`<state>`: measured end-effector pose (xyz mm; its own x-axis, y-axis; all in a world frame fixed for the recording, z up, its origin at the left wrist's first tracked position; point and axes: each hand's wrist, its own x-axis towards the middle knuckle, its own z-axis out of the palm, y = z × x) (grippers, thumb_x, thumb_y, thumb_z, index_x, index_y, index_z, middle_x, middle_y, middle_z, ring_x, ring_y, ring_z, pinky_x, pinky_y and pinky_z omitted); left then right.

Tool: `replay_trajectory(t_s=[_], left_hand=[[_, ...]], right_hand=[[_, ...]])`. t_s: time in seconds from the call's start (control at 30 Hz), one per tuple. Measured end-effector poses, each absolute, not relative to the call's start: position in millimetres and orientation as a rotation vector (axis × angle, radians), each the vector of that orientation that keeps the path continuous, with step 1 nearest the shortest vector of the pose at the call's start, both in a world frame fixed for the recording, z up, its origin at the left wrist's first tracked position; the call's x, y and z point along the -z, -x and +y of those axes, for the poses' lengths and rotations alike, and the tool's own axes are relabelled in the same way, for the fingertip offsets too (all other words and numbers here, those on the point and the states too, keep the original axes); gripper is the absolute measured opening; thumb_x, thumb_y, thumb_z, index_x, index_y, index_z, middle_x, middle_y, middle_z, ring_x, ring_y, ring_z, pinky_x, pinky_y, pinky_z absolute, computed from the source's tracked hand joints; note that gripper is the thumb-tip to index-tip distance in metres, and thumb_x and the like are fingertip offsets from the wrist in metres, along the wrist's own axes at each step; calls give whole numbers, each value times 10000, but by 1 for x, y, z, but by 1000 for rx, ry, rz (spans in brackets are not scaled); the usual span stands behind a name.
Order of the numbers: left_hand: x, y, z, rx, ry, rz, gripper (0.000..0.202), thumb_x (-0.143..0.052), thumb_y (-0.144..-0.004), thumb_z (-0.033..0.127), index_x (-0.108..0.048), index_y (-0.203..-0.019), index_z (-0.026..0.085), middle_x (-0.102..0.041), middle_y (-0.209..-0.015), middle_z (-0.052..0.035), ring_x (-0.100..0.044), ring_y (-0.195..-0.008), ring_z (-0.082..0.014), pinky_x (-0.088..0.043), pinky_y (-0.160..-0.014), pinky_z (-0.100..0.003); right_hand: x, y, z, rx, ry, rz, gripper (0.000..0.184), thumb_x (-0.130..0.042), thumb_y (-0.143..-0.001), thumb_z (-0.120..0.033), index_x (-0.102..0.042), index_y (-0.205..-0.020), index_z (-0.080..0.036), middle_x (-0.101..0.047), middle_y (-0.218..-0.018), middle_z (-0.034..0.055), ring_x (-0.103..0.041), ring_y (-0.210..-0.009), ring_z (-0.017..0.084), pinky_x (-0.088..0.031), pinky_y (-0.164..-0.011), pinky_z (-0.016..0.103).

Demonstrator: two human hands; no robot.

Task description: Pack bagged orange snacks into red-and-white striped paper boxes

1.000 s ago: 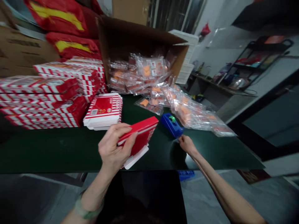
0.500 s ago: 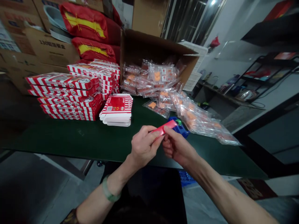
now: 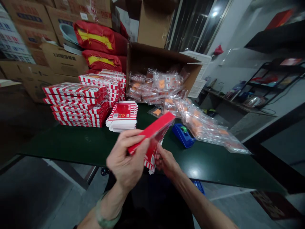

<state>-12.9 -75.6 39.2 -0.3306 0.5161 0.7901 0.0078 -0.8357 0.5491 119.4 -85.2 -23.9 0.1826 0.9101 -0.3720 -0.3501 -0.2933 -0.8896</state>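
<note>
A red cardboard box (image 3: 154,127) with red-and-white stripes is held tilted above the front of the green table. My left hand (image 3: 128,157) is closed around its near left end, thumb pressed on the printed face. At the box's lower right edge, my right hand (image 3: 166,160) grips it with curled fingers; some fingertips are hidden behind the cardboard. A blue tape dispenser (image 3: 183,136) with a green roll stands just right of the box. To the left lies a pile of flat striped cartons (image 3: 122,116), beside a stack of filled-out striped boxes (image 3: 76,105).
Clear packets with orange items (image 3: 202,122) spread along the table's right side and out of an open cardboard carton (image 3: 164,51). Red bags with yellow bands (image 3: 102,39) are piled at the back. The green tabletop (image 3: 90,144) ends near my body.
The box has turned and come nearer, so its printed face and long side now show. Both hands have shifted left and down, and the tape dispenser is uncovered.
</note>
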Motion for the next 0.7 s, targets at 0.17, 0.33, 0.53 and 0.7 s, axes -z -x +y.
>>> replay_trajectory(t_s=[0.17, 0.33, 0.53, 0.7], left_hand=[[3, 44, -68, -2286, -1173, 950, 128, -556, -849, 307, -553, -880, 183, -619, -923, -33, -613, -857, -155, -511, -787, -320], [37, 76, -47, -2002, -1607, 1670, 338, -631, -758, 408, -586, -978, 155, -575, -1097, -123, -553, -1061, -266, -451, -918, -407], [11, 68, -21, -1478, -2165, 1506, 499, -552, -777, 525, -575, -1126, 168, -672, -1013, -96, -650, -868, -232, -519, -800, -334], [27, 88, -1, -1428, -1476, 1740, 508, -585, -652, 655, -616, -855, 190, -675, -654, -10, -639, -566, -182, -527, -517, -231]], right_hand=[[21, -127, -71, -1280, 1046, -753, 532, -759, -605, -489, -570, -988, -173, -689, -866, 42, -644, -715, 165, -498, -601, 275], [-12, -143, -51, -813, 1270, -1161, 266, -674, -712, -346, -578, -905, -189, -689, -835, 42, -635, -734, 200, -501, -687, 337], [-51, -121, -45, -407, 1224, -1927, 160, -589, -804, -273, -588, -943, -195, -662, -838, 26, -606, -735, 156, -480, -708, 280], [-41, -159, 57, -20, 1772, -1641, 421, -194, -967, -280, -418, -1299, -149, -595, -1131, 118, -601, -970, 137, -462, -860, 273]])
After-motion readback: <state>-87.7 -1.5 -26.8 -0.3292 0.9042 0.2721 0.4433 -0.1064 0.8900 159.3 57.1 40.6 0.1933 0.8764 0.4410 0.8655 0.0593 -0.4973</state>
